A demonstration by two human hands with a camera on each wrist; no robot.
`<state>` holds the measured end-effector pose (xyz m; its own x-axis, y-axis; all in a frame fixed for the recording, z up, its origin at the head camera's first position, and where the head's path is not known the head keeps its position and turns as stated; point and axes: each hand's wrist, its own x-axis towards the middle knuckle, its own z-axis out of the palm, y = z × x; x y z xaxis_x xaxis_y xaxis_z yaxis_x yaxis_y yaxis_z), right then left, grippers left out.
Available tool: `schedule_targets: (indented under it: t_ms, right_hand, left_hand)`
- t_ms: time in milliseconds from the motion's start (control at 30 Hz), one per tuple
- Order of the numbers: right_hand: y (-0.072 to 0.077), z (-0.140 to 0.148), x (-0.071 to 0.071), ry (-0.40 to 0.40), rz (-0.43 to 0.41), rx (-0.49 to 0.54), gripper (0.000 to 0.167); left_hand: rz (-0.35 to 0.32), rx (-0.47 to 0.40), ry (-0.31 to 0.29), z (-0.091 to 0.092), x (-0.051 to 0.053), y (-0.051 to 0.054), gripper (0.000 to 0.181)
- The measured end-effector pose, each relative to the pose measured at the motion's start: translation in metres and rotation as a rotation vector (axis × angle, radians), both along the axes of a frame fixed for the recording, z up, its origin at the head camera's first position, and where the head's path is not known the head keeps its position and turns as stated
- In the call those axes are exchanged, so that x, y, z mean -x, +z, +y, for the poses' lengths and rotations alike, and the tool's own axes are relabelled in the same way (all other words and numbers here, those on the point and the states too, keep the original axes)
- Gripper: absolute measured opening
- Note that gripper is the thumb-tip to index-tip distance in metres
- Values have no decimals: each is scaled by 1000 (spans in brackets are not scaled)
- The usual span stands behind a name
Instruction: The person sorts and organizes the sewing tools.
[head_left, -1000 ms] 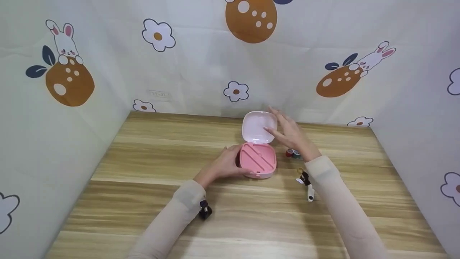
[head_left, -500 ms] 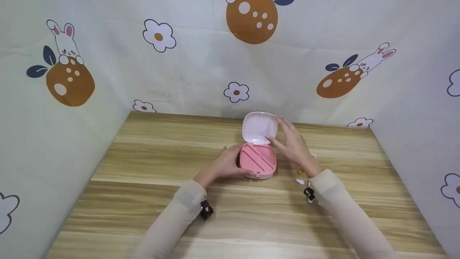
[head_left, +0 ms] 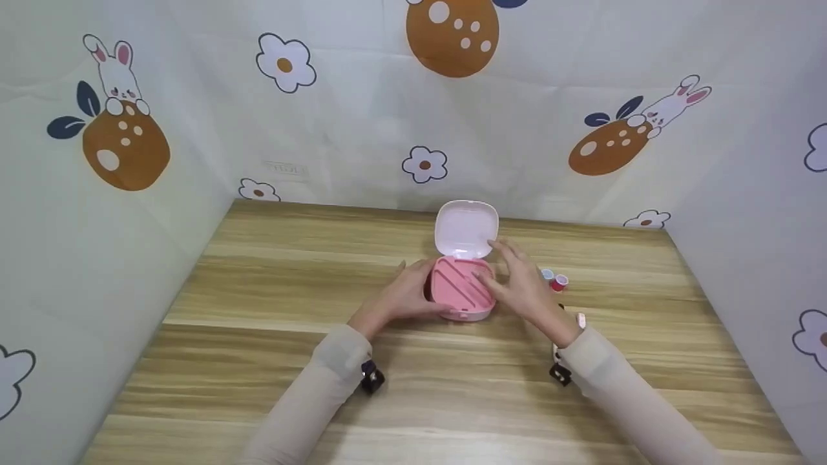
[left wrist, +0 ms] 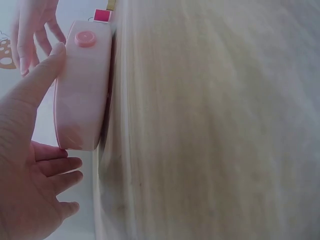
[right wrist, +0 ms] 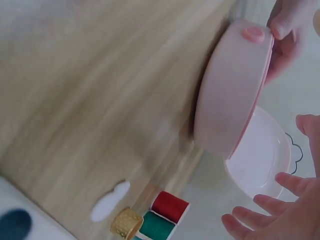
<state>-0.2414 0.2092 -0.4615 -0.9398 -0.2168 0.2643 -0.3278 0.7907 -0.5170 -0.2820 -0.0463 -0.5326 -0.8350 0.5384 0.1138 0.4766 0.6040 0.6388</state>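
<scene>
A small pink hinged box [head_left: 462, 287] sits on the wooden table, its white lid [head_left: 466, 227] raised at the back. Diagonal grooves cross the pink tray inside. My left hand [head_left: 407, 290] holds the box from the left, thumb at the front rim and fingers round the side. In the left wrist view, a round pink button [left wrist: 85, 38] shows on the box's front wall. My right hand [head_left: 524, 287] hovers with spread fingers at the box's right side, near the lid's lower corner. Nothing is in it; the head view does not settle whether its fingertips touch.
Right of the box stand a red thread spool [right wrist: 170, 206] and a green thread spool [right wrist: 157, 226]. Beside them lie a gold thimble [right wrist: 126, 223] and a small flat white piece [right wrist: 110, 201]. A white object with a dark spot [right wrist: 20, 220] is partly cut off. Patterned cloth walls surround the table.
My right hand has come down from the raised lid's right edge toward the tray. My left hand, the box and the lid have stayed in place.
</scene>
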Motion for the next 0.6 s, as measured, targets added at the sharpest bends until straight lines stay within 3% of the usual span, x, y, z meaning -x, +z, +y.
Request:
schedule_targets:
  t_ms: [67, 100, 167, 200, 333, 433, 600]
  right_hand:
    - [-1, -2, -3, 2, -35, -15, 73]
    - [-3, -3, -5, 3, -49, -20, 73]
    - [-6, -6, -7, 6, -65, -27, 73]
    - [-7, -7, -8, 10, -69, -24, 73]
    - [-14, -10, -12, 19, -66, -25, 71]
    - [-19, -12, -15, 30, -58, -23, 69]
    - [-24, -14, -17, 29, -55, -35, 67]
  left_hand:
    - [-6, 14, -8, -1, -9, 16, 115]
    - [12, 16, -12, -2, -10, 17, 114]
    - [-14, 21, -19, -4, -19, 32, 118]
    - [-11, 27, -21, -4, -19, 33, 120]
    - [3, 40, -14, -4, -10, 17, 125]
    - [36, 66, -2, -4, 0, -2, 128]
    - [37, 84, -4, -4, 0, -5, 131]
